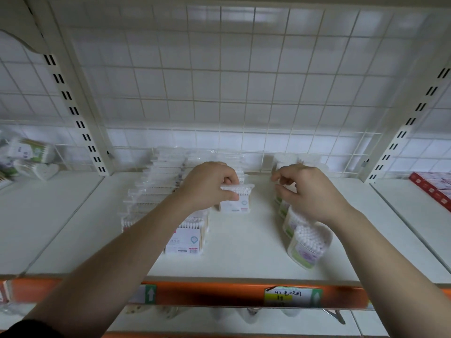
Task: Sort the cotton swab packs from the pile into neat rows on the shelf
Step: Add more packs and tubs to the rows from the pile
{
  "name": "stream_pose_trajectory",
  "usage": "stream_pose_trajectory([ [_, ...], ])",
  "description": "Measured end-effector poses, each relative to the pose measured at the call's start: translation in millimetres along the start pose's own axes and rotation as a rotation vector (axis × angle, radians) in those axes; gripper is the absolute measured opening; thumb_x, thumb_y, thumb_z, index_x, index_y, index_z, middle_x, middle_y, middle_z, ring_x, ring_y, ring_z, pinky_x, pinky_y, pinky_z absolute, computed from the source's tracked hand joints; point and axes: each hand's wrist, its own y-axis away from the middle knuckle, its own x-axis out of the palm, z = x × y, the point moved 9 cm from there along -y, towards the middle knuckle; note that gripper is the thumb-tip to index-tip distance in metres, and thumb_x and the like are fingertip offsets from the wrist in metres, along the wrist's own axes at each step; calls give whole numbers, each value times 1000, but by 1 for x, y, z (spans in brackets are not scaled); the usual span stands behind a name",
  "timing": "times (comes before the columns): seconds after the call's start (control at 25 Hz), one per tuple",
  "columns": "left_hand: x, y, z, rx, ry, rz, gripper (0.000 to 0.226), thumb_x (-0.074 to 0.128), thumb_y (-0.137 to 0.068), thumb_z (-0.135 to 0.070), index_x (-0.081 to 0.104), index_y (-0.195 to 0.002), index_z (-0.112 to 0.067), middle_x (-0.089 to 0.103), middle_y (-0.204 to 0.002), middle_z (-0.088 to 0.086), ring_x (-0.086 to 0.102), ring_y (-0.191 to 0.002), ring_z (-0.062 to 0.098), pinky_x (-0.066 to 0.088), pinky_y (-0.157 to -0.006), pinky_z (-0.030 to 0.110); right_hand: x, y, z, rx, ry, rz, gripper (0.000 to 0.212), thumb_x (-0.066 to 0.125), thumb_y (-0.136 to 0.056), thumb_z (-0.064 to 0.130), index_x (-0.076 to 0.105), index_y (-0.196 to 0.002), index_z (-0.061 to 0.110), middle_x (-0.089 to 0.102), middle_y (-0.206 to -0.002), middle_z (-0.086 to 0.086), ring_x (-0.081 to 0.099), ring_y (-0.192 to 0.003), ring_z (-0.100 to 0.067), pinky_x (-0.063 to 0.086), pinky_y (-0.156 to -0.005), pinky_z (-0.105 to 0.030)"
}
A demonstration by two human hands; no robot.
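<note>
Near edge: orange plastic price rail point(219, 292) with a handwritten paper label point(289, 295). Behind it is the white, smooth, flat shelf point(244, 259).

Near left on the shelf: front flat pack point(186, 240), a clear rectangular sleeve with a white printed card. It stands upright, cotton tips up, face toward the near side. Left of it is the left row point(146, 193) of similar clear packs, running near to far.

Near right: tub row point(308, 245), rounded clear tubs full of white swabs with green/purple labels. They lean and run near to far.

Middle: left hand point(207, 186) pinches the held pack point(240, 202) at its top left corner, thumb on the near face and fingers point(228, 178) curled over the far side. The held pack is flat, rectangular and upright. Sticks are vertical with tips up, the wide axis runs left-right, and the label faces near. It sits between the flat-pack rows and the tub row. Can't tell whether its bottom edge touches the shelf.

Right hand point(307, 191) hovers over the far end of the tub row, fingers point(280, 176) curled. It is blurred, so I can't tell whether it holds anything.

Far: white wire grid point(244, 81) in front of tiles, with slotted metal uprights point(70, 101) either side. Left bay holds heart-shaped tubs point(34, 157); right bay holds red boxes point(433, 189).
</note>
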Motion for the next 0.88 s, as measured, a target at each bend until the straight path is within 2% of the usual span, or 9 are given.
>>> stream_pose_trajectory([
  [0.12, 8, -2, 6, -44, -77, 44, 27, 82, -68, -35, 70, -90, -25, 66, -87, -13, 61, -86, 8, 48, -77, 28, 1, 8, -2, 17, -9, -20, 16, 63, -84, 22, 67, -100, 24, 64, -89, 6, 58, -84, -10, 46, -74, -25],
  [0.32, 8, -4, 5, -71, -178, 47, 30, 81, -68, -39, 68, -91, -26, 67, -91, -11, 60, -87, 9, 42, -88, 33, 3, 15, -5, 35, -79, -33, 14, 62, -85, 21, 67, -97, 26, 64, -89, 10, 56, -83, -5, 40, -71, -9],
  [0.52, 2, -6, 6, -111, -267, 14, 27, 80, -69, -40, 67, -91, -30, 65, -93, -14, 56, -88, 6, 28, -88, 28, 3, 15, -5, 37, -98, -40, 13, 62, -85, 21, 67, -95, 27, 64, -89, 10, 56, -84, -4, 40, -72, -8],
  [0.76, 1, -15, 11, -125, -328, 40, 33, 78, -72, -40, 69, -102, -29, 57, -97, -12, 55, -94, 12, 28, -86, 30, 3, 15, -5, 31, -102, -35, 11, 61, -85, 21, 65, -92, 29, 62, -87, 12, 54, -83, -2, 38, -70, -9],
  [0.88, 1, -21, 13, -133, -361, 27, 32, 78, -72, -39, 67, -100, -27, 63, -98, -10, 57, -94, 13, 29, -91, 31, 2, 15, -7, 32, -106, -39, 12, 62, -85, 22, 66, -93, 29, 61, -86, 12, 54, -83, -2, 38, -70, -8],
])
